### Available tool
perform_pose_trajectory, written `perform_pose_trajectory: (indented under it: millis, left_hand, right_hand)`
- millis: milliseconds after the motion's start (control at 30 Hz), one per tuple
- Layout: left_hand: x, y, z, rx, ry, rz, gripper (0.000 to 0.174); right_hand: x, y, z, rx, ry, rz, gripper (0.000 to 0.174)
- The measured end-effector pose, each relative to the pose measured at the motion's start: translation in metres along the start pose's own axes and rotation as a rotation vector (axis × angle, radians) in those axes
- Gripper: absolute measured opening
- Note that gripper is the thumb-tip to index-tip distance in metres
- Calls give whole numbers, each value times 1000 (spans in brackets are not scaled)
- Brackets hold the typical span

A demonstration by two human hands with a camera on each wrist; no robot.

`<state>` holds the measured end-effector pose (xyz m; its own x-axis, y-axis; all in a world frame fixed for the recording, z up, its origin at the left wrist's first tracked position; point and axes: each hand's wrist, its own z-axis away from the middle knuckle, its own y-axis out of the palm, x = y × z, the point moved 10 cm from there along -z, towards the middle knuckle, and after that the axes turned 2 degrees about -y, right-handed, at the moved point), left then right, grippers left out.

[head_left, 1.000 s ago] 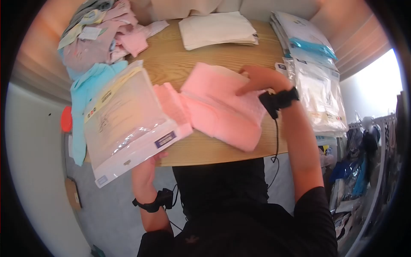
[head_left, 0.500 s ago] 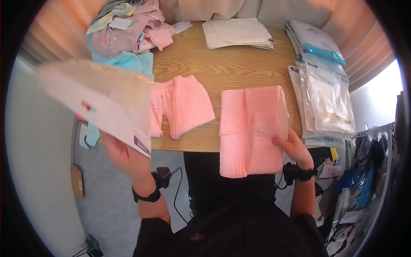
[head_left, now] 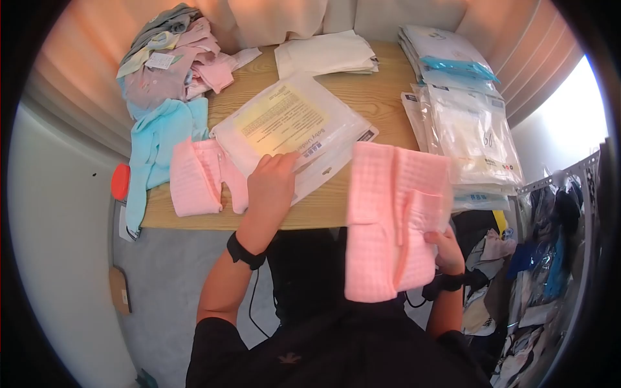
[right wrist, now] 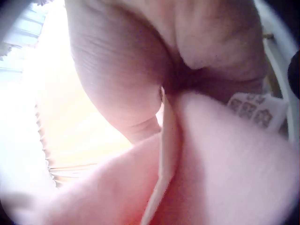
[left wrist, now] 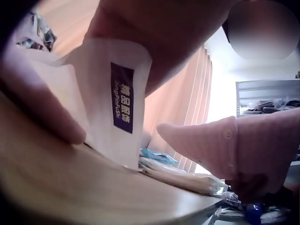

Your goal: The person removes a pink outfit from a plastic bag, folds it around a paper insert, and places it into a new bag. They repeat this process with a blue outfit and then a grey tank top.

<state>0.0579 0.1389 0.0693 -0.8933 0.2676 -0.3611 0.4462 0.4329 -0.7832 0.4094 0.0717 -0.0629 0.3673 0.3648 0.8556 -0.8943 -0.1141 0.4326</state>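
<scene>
My left hand [head_left: 272, 184] grips the near edge of a clear plastic bag [head_left: 339, 126] with a printed yellow panel, lying on the table. In the left wrist view the bag's white strip with a dark label [left wrist: 123, 97] stands up beside the fingers. My right hand [head_left: 447, 255] holds a folded pink quilted garment [head_left: 372, 246] upright by its right edge, thumb on the front. Small buttons show on this garment in the left wrist view. A thin pale card edge [right wrist: 165, 159] runs along it in the right wrist view. Pink trousers [head_left: 194, 187] lie left of the left hand.
A light blue garment [head_left: 158, 132] and a heap of clothes [head_left: 171, 64] lie at the left. White sheets [head_left: 323, 55] are stacked at the back, and packed bags [head_left: 469, 132] at the right. A rack with clothes [head_left: 563, 226] stands beyond the table's right side.
The bag has swung from the left onto the middle of the table, turned to its printed side. My right hand has lifted the folded pink garment off the table and toward the body.
</scene>
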Motion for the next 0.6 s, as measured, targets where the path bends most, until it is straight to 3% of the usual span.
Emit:
perform_pose_trajectory:
  millis: [133, 233, 300, 500, 600]
  left_hand:
    - [-6, 5, 9, -42, -58, 103, 31]
    - [-18, 2, 16, -13, -57, 145, 32]
    - [-29, -3, 18, 52, 2, 116, 33]
    - [-42, 1, 34, 277, -90, 368, 34]
    - [-64, -7, 37, 346, 63, 376, 32]
  right_hand:
    - [-21, 33, -12, 63, 120, 21, 44]
    - [-24, 45, -21, -11, 147, -61, 44]
    - [-17, 45, -28, -66, 82, -99, 42]
    - [-7, 49, -33, -176, -25, -132, 38]
    - [-7, 48, -35, -200, -56, -149, 38]
